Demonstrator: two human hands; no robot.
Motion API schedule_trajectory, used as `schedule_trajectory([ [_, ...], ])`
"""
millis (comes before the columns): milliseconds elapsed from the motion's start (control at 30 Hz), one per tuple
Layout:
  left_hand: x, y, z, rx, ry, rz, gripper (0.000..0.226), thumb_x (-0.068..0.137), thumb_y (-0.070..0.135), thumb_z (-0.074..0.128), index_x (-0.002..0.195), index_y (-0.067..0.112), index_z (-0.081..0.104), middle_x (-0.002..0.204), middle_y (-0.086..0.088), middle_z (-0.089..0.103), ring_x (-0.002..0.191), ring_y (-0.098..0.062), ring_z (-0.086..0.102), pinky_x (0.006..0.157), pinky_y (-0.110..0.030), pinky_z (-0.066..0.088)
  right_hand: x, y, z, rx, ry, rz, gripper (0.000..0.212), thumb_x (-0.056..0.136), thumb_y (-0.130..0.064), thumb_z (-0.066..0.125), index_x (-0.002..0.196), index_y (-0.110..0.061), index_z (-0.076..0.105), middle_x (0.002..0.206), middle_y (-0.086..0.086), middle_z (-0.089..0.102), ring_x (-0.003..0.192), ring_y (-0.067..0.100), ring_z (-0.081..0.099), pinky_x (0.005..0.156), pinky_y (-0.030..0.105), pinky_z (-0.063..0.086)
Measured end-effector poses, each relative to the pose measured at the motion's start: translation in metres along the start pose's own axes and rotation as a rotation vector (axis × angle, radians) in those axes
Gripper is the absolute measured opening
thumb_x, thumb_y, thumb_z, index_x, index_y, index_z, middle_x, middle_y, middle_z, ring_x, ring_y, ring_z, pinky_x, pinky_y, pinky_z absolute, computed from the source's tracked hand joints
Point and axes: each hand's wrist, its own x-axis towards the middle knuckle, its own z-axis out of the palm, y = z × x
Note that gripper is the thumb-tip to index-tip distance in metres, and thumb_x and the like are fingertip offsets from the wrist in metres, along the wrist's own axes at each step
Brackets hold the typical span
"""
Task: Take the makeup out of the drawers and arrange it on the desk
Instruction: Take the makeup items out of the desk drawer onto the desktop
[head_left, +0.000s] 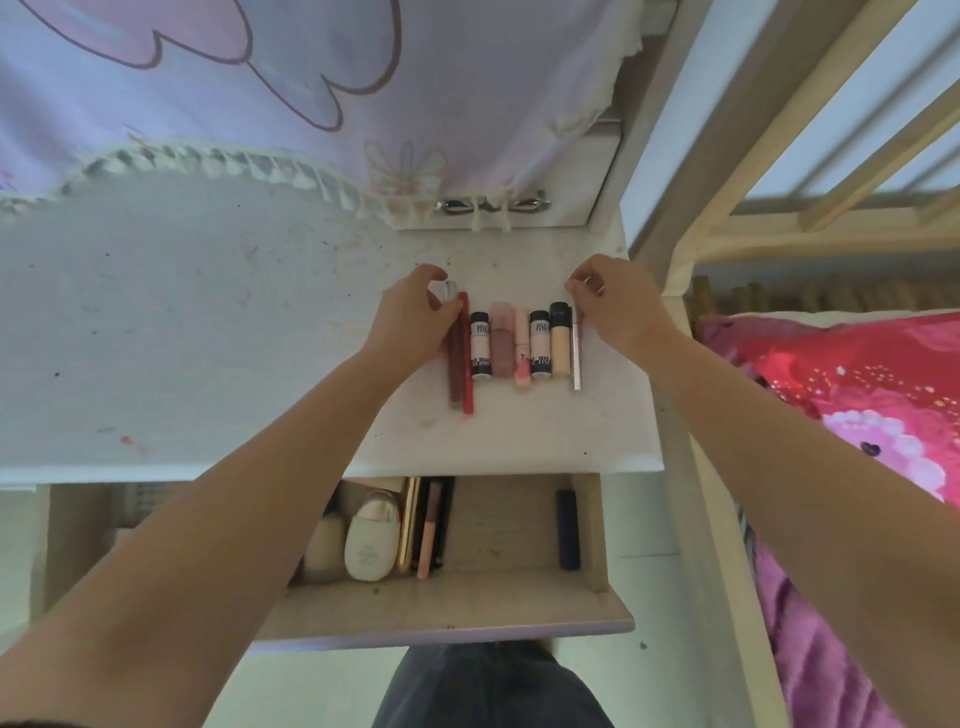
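Both my arms reach straight out over the open drawer. My left hand curls round the pencils at the row of makeup's nine o'clock end on the worktop; my right hand pinches the slim silver stick at three o'clock (more tubes lie in the drawer).

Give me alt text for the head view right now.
Both hands tidy a row of makeup tubes and pencils on the white desk: the left hand at the red pencil, the right hand at the silver pencil. More makeup remains in the open drawer below.
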Motion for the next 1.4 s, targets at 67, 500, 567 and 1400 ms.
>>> schedule_trajectory([
  [67,0.001,0.002,0.002,0.029,-0.007,0.006,0.036,0.089,0.028,0.06,0.123,0.018,0.053,0.089,-0.002,0.059,0.078,-0.021,0.06,0.073,-0.033,0.053,-0.001,-0.001,0.001,0.003,0.01,-0.008,0.017,0.094,-0.021,0.054,0.101,-0.008,0.063,0.096,0.011,0.061,0.08,0.017,0.052,0.075,0.023,0.036],
  [500,-0.127,-0.029,-0.012,0.06,-0.096,0.278,0.01,0.093,0.023,0.048,0.098,0.024,0.056,0.08,0.015,0.056,0.071,-0.001,0.054,0.065,-0.017,0.044,-0.152,-0.008,-0.015,0.122,-0.041,-0.236,0.021,0.095,-0.029,0.043,0.103,-0.021,0.06,0.086,-0.022,0.055,0.076,-0.002,0.056,0.07,0.002,0.04],
  [567,-0.171,-0.059,0.004,0.196,-0.279,0.295,0.015,0.094,0.021,0.048,0.103,0.022,0.061,0.086,0.011,0.062,0.074,-0.003,0.056,0.068,-0.023,0.046,-0.2,0.001,0.002,0.056,-0.266,-0.284,0.021,0.095,-0.027,0.043,0.103,-0.021,0.062,0.086,-0.02,0.059,0.076,-0.005,0.055,0.072,0.004,0.039],
  [1400,-0.14,-0.111,0.072,1.117,-0.158,0.586,0.045,0.061,0.008,0.077,0.105,0.004,0.069,0.113,-0.014,0.066,0.109,-0.03,0.06,0.093,-0.043,0.048,-0.199,0.035,0.076,-0.702,-0.481,-0.482,0.023,0.088,-0.01,0.054,0.11,-0.012,0.047,0.105,0.009,0.057,0.094,0.029,0.054,0.087,0.031,0.033],
])
